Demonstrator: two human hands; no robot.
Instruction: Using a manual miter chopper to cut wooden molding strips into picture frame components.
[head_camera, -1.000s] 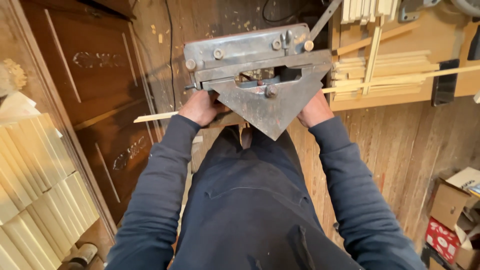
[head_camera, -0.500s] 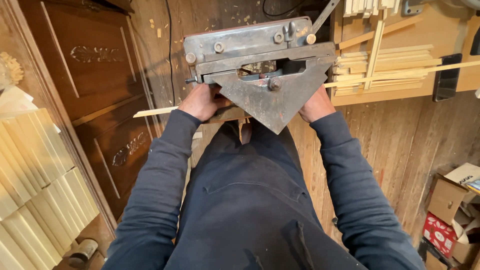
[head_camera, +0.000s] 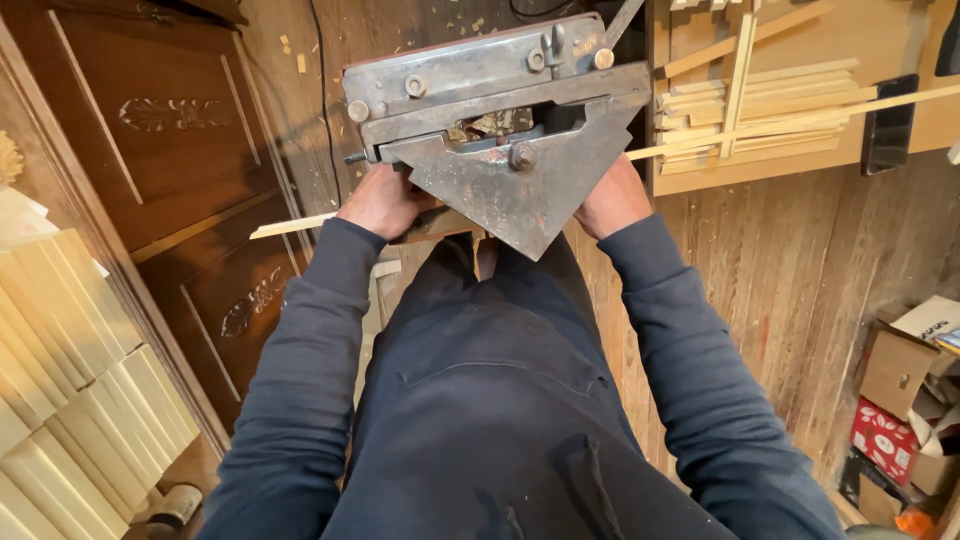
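Observation:
A grey metal mitre-cutting machine (head_camera: 500, 110) with a triangular front plate stands in front of me. A long thin wooden strip (head_camera: 292, 226) runs across beneath it, sticking out at the left and again at the right, where it reaches over a board. My left hand (head_camera: 383, 203) grips the strip at the machine's lower left edge. My right hand (head_camera: 612, 197) holds it at the lower right edge. The fingers of both hands are partly hidden under the plate. My dark sleeves and dark trousers fill the lower middle.
Dark carved wooden door panels (head_camera: 170, 150) lean at the left, with a stack of pale wooden slats (head_camera: 70, 370) below them. Cut strips lie on a board (head_camera: 760, 100) at the upper right. Cardboard boxes (head_camera: 905, 400) sit at the lower right on the plank floor.
Both hands stay on the strip at the machine's lower edge. The view has shifted slightly; nothing else has visibly moved.

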